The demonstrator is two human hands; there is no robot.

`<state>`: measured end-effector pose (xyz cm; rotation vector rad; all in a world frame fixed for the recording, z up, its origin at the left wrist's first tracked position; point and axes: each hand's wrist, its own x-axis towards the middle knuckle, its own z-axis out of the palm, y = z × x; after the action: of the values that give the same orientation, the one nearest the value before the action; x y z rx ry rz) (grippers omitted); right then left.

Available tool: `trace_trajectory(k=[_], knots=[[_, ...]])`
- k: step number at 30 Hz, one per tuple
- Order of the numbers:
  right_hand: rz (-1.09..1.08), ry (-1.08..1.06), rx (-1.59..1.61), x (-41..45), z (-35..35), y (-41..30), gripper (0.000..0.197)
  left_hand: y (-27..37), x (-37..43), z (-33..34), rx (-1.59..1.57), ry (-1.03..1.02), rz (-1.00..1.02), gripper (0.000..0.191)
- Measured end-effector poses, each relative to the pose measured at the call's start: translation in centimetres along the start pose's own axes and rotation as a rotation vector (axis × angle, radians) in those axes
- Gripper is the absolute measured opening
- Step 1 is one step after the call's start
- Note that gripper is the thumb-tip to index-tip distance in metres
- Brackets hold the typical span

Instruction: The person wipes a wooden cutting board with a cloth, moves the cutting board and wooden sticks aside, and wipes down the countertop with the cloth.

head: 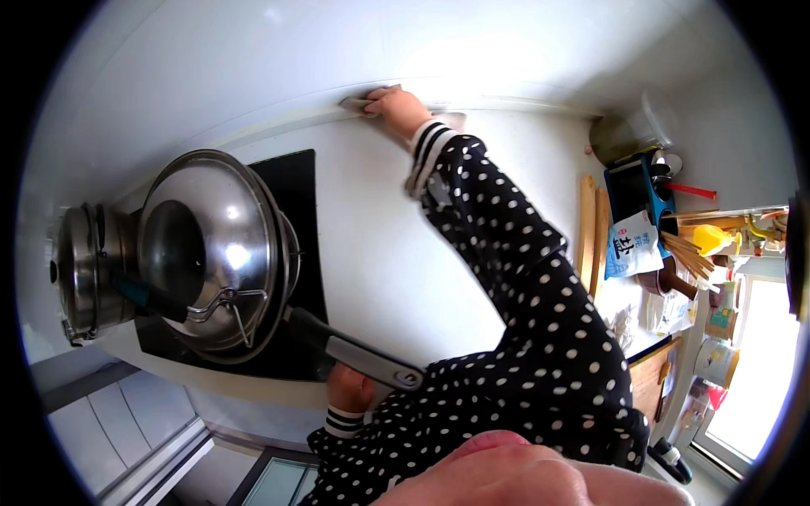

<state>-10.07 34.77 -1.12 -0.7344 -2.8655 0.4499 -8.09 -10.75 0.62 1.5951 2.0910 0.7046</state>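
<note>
My right hand (400, 112) reaches to the back of the white countertop (386, 253). Its fingers grip a greyish cloth (354, 105), pressed along the ledge where the counter meets the wall (304, 57). Part of the cloth also shows behind the wrist. My left hand (350, 387) is at the counter's front edge, beside the black cooktop (314, 354). The wok handle (373, 362) passes over it and hides some of it, so its fingers are unclear. On the cooktop sits the wok, covered by a domed metal lid with a glass window (243, 209).
A lidded steel pot (114, 265) stands left of the wok. To the right are wooden boards (593, 234), a blue-and-black utensil holder (633, 183), a printed bag (635, 246), chopsticks (686, 254) and a clear container (633, 133). Jars line a window shelf.
</note>
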Motion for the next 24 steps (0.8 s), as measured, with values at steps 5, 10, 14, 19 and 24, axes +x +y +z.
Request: trace_trajectory(k=[5, 10, 14, 19, 24], knots=[[0.046, 0.043, 0.231, -5.4, -1.9, 7.1, 0.049, 1.6, 2.1, 1.3, -0.041, -0.081, 0.123, 0.023], [0.286, 0.355, 0.272, -17.9, -4.2, 24.4, 0.033, 0.8, 3.2, 2.1, -0.077, -0.111, 0.194, 0.022], [0.478, 0.545, 0.082, -17.1, -4.7, 20.9, 0.034, -0.3, 1.5, 1.5, 0.045, -0.245, 0.071, 0.021], [0.348, 0.695, 0.349, -9.8, 1.8, 10.7, 0.024, 0.2, 2.0, 1.6, 0.031, -0.063, 0.194, 0.021], [0.330, 0.782, 0.329, -11.0, 0.4, 13.7, 0.023, 2.1, 3.1, 1.9, 0.021, -0.050, 0.227, 0.019]])
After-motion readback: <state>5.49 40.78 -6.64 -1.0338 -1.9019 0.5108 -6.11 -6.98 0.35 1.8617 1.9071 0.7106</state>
